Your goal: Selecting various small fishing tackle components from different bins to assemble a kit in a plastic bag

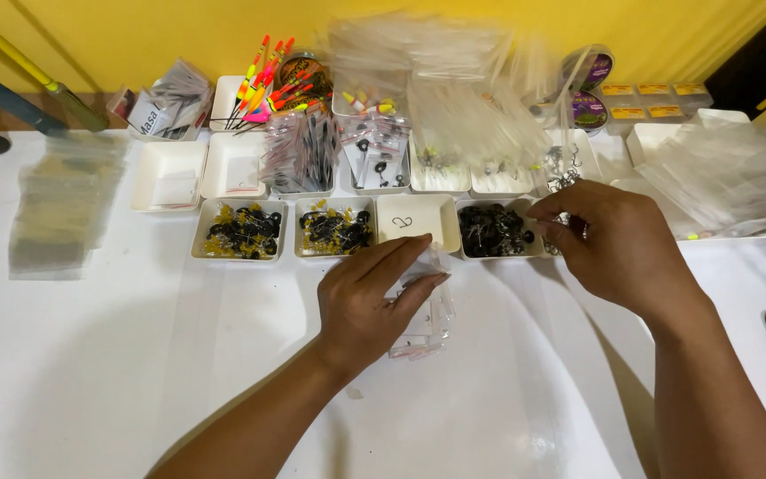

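My left hand point(370, 297) rests on the white table and holds a small clear plastic bag point(425, 321) between thumb and fingers. My right hand point(609, 239) is at the right end of the front row of white trays, its fingertips pinched on a small metal piece point(564, 229) that is too small to make out. Just left of it stands a tray of small black parts point(492, 231). A nearly bare tray point(418, 219) with one small hook in it sits straight ahead of my left hand.
Two trays of black and yellow parts point(243, 232) point(335, 230) stand in the front row. Behind are bare trays point(170, 174), packets, bright floats point(263, 84), line spools point(589, 111) and heaps of clear bags point(738, 173). A stack of bags point(62, 208) lies at the left.
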